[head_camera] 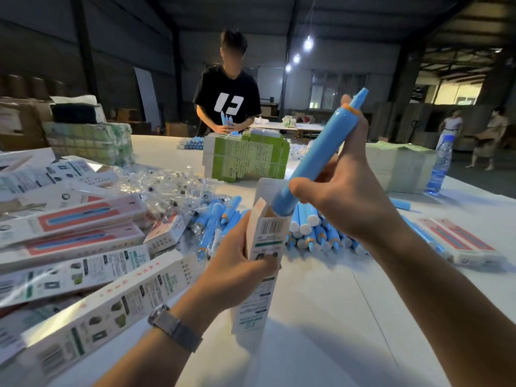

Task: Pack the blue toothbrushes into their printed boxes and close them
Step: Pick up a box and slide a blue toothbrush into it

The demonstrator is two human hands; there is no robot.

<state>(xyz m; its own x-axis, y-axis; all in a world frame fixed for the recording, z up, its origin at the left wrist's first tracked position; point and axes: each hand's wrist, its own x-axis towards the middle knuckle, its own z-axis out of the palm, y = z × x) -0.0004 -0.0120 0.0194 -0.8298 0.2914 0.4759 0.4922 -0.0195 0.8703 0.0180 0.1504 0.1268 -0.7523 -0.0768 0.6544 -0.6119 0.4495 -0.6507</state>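
Observation:
My left hand (pixel 237 263) grips a tall printed box (pixel 262 247) standing upright on the white table (pixel 363 317), its top flaps open. My right hand (pixel 343 191) holds a blue toothbrush (pixel 321 152) tilted up to the right. Its lower end sits at the box's open mouth. An orange ring circles the toothbrush near its upper tip. Behind the box lies a pile of loose blue toothbrushes (pixel 312 233).
Closed printed boxes (pixel 69 247) are heaped at the left, with clear plastic bags (pixel 167 185) behind them. Two more boxes (pixel 460 241) lie at the right. A green stack of flat cartons (pixel 248 157), a water bottle (pixel 441 166) and a person in black (pixel 227 101) are across the table.

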